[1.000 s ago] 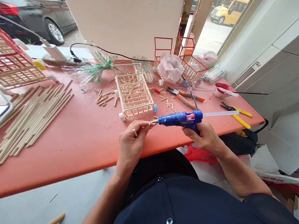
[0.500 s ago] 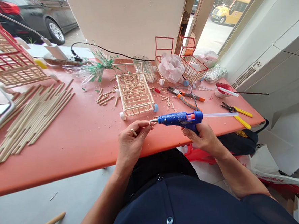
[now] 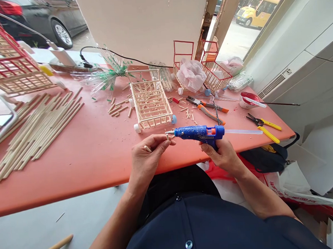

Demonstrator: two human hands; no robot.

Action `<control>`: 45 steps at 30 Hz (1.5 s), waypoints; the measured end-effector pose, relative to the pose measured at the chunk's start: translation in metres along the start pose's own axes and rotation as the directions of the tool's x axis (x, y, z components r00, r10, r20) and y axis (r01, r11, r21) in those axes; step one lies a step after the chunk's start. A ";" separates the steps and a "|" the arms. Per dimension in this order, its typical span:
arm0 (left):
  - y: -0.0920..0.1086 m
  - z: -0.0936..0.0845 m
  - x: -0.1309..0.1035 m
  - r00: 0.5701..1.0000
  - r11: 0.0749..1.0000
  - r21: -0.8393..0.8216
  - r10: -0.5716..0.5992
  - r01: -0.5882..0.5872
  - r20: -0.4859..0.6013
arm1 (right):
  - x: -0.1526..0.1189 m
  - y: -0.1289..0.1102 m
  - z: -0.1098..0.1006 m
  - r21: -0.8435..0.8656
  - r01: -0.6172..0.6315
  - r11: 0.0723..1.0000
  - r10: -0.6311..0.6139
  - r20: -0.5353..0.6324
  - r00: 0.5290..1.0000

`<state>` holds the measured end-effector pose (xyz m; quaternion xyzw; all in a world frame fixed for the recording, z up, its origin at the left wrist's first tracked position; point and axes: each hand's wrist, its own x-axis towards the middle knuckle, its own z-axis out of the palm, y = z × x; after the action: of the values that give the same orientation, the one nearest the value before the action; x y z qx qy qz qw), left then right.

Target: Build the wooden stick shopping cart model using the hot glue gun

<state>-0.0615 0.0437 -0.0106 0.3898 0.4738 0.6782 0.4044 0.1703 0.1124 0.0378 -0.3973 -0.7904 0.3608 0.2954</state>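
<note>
In my right hand (image 3: pixel 223 151) is a blue hot glue gun (image 3: pixel 193 132), held level with its nozzle pointing left and a clear glue stick (image 3: pixel 243 132) sticking out of the back. My left hand (image 3: pixel 147 152) pinches a short wooden stick (image 3: pixel 167 137) between thumb and fingers, right at the nozzle tip. Another short stick end (image 3: pixel 147 148) pokes out between the fingers of that hand. Just beyond my hands stands a small cart made of wooden sticks (image 3: pixel 151 103), with white and blue caps as wheels.
Long wooden sticks (image 3: pixel 39 128) lie at the left. Orange-handled pliers (image 3: pixel 207 107), yellow-handled pliers (image 3: pixel 264 126) and a red paint cup (image 3: pixel 248 100) are on the right. Red-trimmed carts (image 3: pixel 215 74) stand behind, near crumpled plastic (image 3: pixel 191 75). The pink table's front edge (image 3: pixel 103 192) runs before me.
The glue gun has shifted slightly left, its nozzle now over the end of the short stick. My left hand has barely moved; its second stick end has tilted a little.
</note>
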 end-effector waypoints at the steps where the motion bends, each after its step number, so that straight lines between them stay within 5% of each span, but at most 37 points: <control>1: -0.001 -0.001 0.000 1.000 1.000 -0.002 -0.004 0.004 -0.004 | 0.000 0.000 0.001 0.000 -0.003 1.000 0.003 -0.006 1.000; 23: 0.003 -0.001 0.000 0.997 0.995 -0.084 -0.058 0.054 -0.043 | -0.003 0.003 0.011 0.036 -0.004 0.999 0.004 0.000 1.000; 34: 0.002 -0.001 -0.001 0.997 0.998 -0.049 -0.041 0.038 -0.073 | -0.009 0.015 0.001 -0.153 0.075 0.985 -0.077 -0.006 0.997; 37: 0.000 -0.002 -0.003 0.994 0.999 -0.032 -0.027 0.024 -0.102 | -0.007 0.017 -0.011 -0.286 0.174 0.942 -0.217 -0.129 0.968; 40: -0.001 -0.001 -0.005 0.994 1.000 -0.019 -0.008 0.006 -0.108 | 0.005 0.024 -0.034 -0.483 0.255 0.838 -0.399 -0.223 0.889; 43: -0.003 -0.001 -0.006 0.994 1.000 0.006 0.013 -0.012 -0.112 | 0.023 0.040 -0.059 -0.657 0.222 0.721 -0.468 -0.224 0.855; 45: -0.004 -0.002 -0.005 0.992 0.999 0.027 0.049 -0.046 -0.120 | 0.037 0.053 -0.071 -0.739 0.177 0.650 -0.435 -0.171 0.884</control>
<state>-0.0601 0.0393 -0.0159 0.3641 0.4960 0.7044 0.3540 0.2275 0.1898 0.0416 -0.3927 -0.8613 -0.0972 0.3074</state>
